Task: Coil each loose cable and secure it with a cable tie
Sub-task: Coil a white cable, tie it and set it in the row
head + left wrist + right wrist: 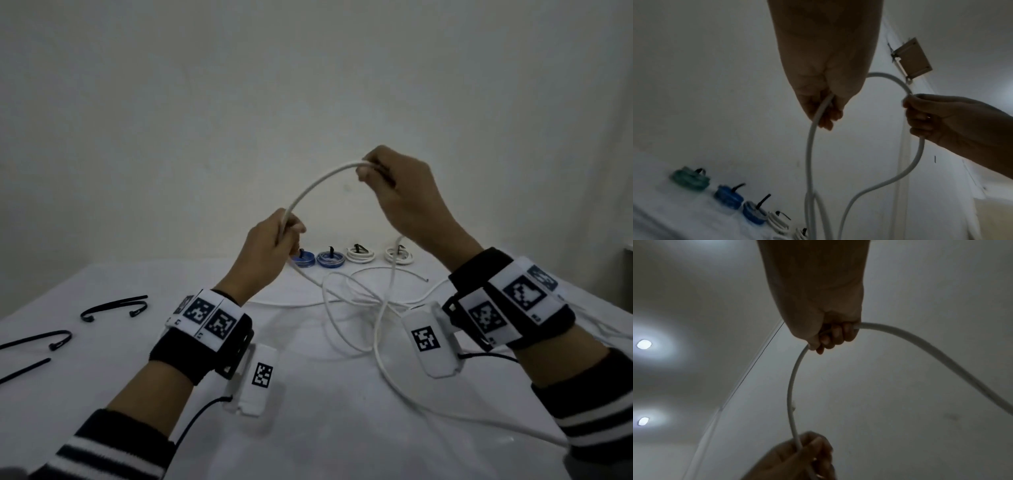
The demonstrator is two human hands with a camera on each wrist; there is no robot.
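Cable (318, 186), white, arched above table (102, 377) centre betw. left hand (270, 240) at 8 o'clock and right hand (394, 192) at 2, both gripping it; risk: slack below snags, spoiling loop.

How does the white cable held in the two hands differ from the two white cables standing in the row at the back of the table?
The white cable in hand is loose: it arches between the left hand and right hand, and the rest sprawls in wide loops on the table. The white coils at the back are wound small and tight. Each coil carries a black tie; the held cable carries none. The coils lie untouched, while both hands grip the held cable. All are white.
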